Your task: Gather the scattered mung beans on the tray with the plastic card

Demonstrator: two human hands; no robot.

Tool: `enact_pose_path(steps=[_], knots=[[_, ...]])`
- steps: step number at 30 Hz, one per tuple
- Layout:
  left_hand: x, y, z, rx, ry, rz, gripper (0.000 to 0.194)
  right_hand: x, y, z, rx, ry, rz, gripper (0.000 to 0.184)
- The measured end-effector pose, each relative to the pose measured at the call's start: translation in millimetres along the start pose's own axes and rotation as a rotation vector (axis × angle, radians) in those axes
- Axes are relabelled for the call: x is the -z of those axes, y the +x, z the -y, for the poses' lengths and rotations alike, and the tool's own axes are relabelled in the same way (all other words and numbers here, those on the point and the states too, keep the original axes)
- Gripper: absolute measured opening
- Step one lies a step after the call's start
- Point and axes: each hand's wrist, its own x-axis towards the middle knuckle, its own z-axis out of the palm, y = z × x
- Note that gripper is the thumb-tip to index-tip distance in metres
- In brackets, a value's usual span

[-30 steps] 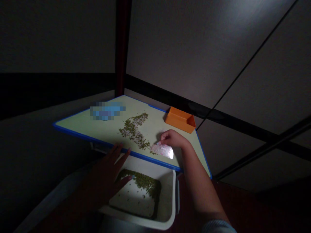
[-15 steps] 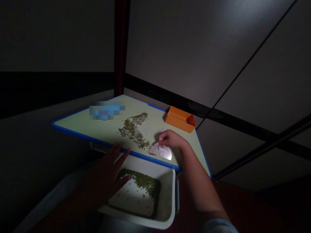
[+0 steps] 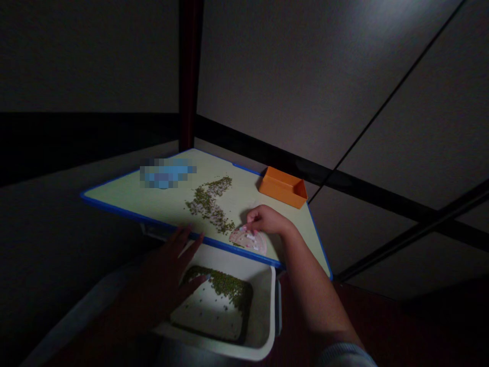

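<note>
My right hand [image 3: 265,219] is closed, pinching the upper edge of a thin, round, pinkish see-through plastic piece [image 3: 250,241]. That piece meets the pale board [image 3: 168,206] near its blue front rim, with a few green grains showing beside its lower left edge. Small green beans or grains [image 3: 208,203] lie scattered just left of it. My left hand [image 3: 173,267] has its fingers spread, the tips near the board's front rim and the thumb over a white tub [image 3: 267,326]. Inside the tub are more green grains [image 3: 231,290], heaped at the far right side.
An orange open box [image 3: 280,189] stands at the board's back right. Toward the back left lies a blurred-out blue item [image 3: 168,174]. Dark panelled walls [image 3: 313,92] rise behind the board, and a dark red post [image 3: 188,76] stands at the corner.
The plastic piece in my right hand has shifted slightly left and toward the front rim, and its bright glare is gone. My left hand has hardly moved.
</note>
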Motion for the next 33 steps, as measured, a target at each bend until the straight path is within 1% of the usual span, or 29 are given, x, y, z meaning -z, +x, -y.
enact_pose_path(steps=[6, 15, 21, 25, 30, 33], knots=[[1.6, 0.2, -0.5, 0.021, 0.001, 0.029, 0.078, 0.0, -0.8, 2.1, 0.003, 0.009, 0.027, 0.03], [2.2, 0.8, -0.1, -0.011, 0.027, -0.008, 0.078, 0.0, -2.5, 4.4, 0.01, -0.004, 0.071, 0.033], [1.5, 0.5, 0.4, 0.001, 0.012, 0.007, 0.077, 0.5, -1.9, 3.4, 0.031, 0.039, 0.086, 0.036], [-1.5, -1.2, 1.1, 0.018, -0.018, 0.006, 0.076, -0.3, -1.0, 2.0, 0.042, 0.094, 0.086, 0.042], [-3.0, -2.5, 1.8, -0.004, -0.01, -0.029, 0.076, -0.4, -1.8, 2.6, 0.038, 0.117, 0.088, 0.045], [-2.0, -1.8, 1.8, -0.008, 0.004, -0.02, 0.078, 0.0, -2.8, 3.5, 0.028, 0.12, 0.1, 0.044]])
